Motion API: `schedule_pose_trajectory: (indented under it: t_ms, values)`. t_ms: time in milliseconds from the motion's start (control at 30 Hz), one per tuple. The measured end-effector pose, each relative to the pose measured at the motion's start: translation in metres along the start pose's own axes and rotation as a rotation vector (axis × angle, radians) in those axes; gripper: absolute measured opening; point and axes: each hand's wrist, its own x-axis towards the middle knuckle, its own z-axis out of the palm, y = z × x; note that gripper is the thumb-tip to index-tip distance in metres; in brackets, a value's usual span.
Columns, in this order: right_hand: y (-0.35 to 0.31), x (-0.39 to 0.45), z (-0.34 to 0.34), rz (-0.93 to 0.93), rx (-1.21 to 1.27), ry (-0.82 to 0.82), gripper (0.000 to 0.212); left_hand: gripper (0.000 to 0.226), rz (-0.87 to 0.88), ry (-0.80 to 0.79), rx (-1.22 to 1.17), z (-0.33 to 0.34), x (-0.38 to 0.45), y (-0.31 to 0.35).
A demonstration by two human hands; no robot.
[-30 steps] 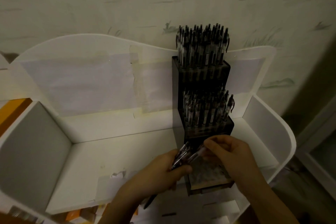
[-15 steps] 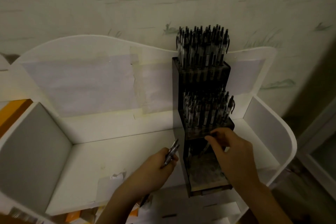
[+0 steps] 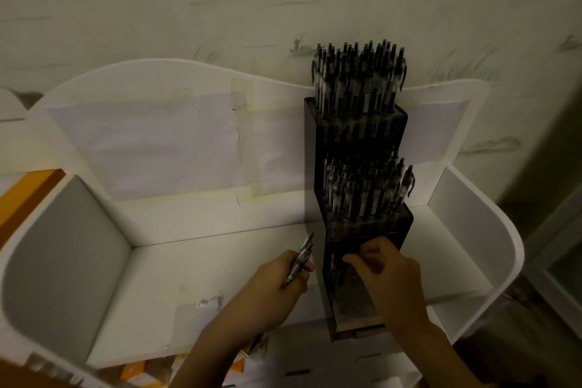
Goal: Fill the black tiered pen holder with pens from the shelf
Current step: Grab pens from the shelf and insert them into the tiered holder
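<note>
A white shelf unit [image 3: 220, 261] is being used as the work surface, and the black tiered pen holder [image 3: 359, 135] is standing on it toward the right, against the back panel. Its top tier [image 3: 359, 79] and middle tier [image 3: 365, 192] are packed with upright pens; the bottom tier [image 3: 352, 302] is being filled, apparently the last stage. A small bundle of pens [image 3: 300, 257] is being gripped in the left hand [image 3: 277, 287], just left of the holder. The right hand [image 3: 387, 274] is lowered over the bottom tier with fingers curled; whether a pen is pinched there cannot be told. Next, another pen is probably to be drawn from the bundle and slotted upright. No writing can be read in the dim light.
</note>
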Motion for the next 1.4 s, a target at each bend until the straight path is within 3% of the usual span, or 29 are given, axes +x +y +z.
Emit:
schedule_pose_trajectory:
  t_ms: [367, 567, 733, 900, 1033, 1133, 1267, 1400]
  values:
    - [0.015, -0.006, 0.012, -0.103, -0.138, -0.037, 0.013, 0.013, 0.098, -0.009, -0.069, 0.012, 0.005, 0.011]
    - [0.014, -0.015, 0.007, 0.032, -0.137, -0.116, 0.013, 0.014, 0.129, 0.003, -0.001, 0.010, 0.003, 0.012]
    - [-0.021, -0.019, -0.012, 0.160, 0.066, -0.094, 0.007, 0.018, 0.090, -0.030, 0.062, 0.011, -0.001, 0.012]
    - [-0.042, -0.014, -0.013, 0.305, 0.437, -0.316, 0.021, 0.013, 0.085, -0.131, 0.096, 0.017, 0.001, 0.016]
    - [-0.048, -0.011, -0.018, 0.397, 0.624, -0.387, 0.021, 0.012, 0.095, -0.190, 0.076, 0.021, 0.000, 0.017]
    - [-0.051, -0.008, -0.027, 0.435, 0.677, -0.311, 0.017, 0.013, 0.113, -0.193, 0.090, 0.021, 0.001, 0.016]
    - [-0.052, 0.006, -0.045, 0.478, 0.757, -0.086, 0.027, 0.017, 0.116, -0.163, 0.065, 0.018, -0.001, 0.011]
    - [-0.049, 0.019, -0.061, 0.369, 0.646, 0.078, 0.016, 0.019, 0.084, -0.125, 0.025, 0.015, -0.002, 0.009]
